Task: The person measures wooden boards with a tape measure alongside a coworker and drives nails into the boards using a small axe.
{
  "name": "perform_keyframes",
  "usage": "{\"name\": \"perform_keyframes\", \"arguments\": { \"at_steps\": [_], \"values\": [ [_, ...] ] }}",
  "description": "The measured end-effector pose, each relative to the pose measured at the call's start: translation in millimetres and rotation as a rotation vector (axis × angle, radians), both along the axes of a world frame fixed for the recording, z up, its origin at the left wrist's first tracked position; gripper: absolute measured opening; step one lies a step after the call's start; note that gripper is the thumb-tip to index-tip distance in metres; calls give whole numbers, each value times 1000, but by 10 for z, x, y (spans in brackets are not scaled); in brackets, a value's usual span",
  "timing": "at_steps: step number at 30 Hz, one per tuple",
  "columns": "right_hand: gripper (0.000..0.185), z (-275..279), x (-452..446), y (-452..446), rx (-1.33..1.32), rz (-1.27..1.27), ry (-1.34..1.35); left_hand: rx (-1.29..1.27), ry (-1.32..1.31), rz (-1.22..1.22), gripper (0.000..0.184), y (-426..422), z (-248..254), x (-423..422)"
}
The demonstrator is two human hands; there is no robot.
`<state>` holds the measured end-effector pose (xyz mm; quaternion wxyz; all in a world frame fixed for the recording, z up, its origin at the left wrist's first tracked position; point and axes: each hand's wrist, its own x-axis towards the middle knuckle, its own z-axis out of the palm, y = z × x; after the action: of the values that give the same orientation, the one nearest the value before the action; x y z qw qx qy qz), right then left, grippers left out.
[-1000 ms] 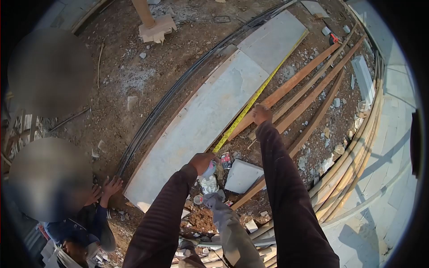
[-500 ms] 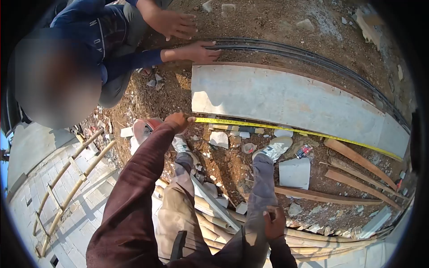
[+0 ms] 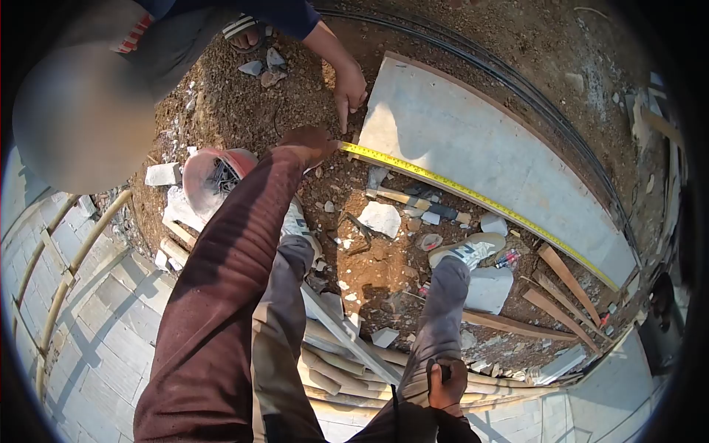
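My left hand (image 3: 309,145) is closed on the end of a yellow measuring tape (image 3: 458,193), just off the left corner of a long pale board (image 3: 473,148). The tape runs along the board's near edge to its far right end. Another person's hand (image 3: 350,90) points a finger down beside that corner, close to my left hand. My right hand (image 3: 447,385) rests by my right knee with curled fingers. Something dark shows at its edge, too unclear to name.
A reddish bucket (image 3: 210,184) stands left of my left forearm. Thin dark rods (image 3: 509,70) curve behind the board. Wooden strips (image 3: 557,321), a wooden-handled tool (image 3: 413,199), broken tile and stones lie around my feet. A bamboo ladder (image 3: 70,273) lies at left.
The view has shifted. The other person's hand has left the rods and now points down near the tape's end. My left hand still grips the tape; my right hand stays by the knee.
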<state>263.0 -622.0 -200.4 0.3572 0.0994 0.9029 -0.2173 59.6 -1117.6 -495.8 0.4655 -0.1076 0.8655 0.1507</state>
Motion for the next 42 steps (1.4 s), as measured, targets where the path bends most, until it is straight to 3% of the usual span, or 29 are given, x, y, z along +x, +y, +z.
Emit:
{"name": "perform_keyframes", "arguments": {
  "at_steps": [8,11,23,29,42],
  "values": [
    [15,-85,-12,-224,25,43,-7,15,-9,56,53,-65,-61,18],
    [20,-78,-9,-212,59,28,-86,31,-119,29,59,-60,41,-72],
    [14,-116,-75,-292,52,32,-49,60,52,21,52,-66,-5,11],
    [15,-144,-58,-251,48,54,-47,62,-58,91,52,-72,-33,-29],
    [17,-183,-11,-218,27,20,-38,42,-35,65,52,-84,-73,-21]
  ]
}}
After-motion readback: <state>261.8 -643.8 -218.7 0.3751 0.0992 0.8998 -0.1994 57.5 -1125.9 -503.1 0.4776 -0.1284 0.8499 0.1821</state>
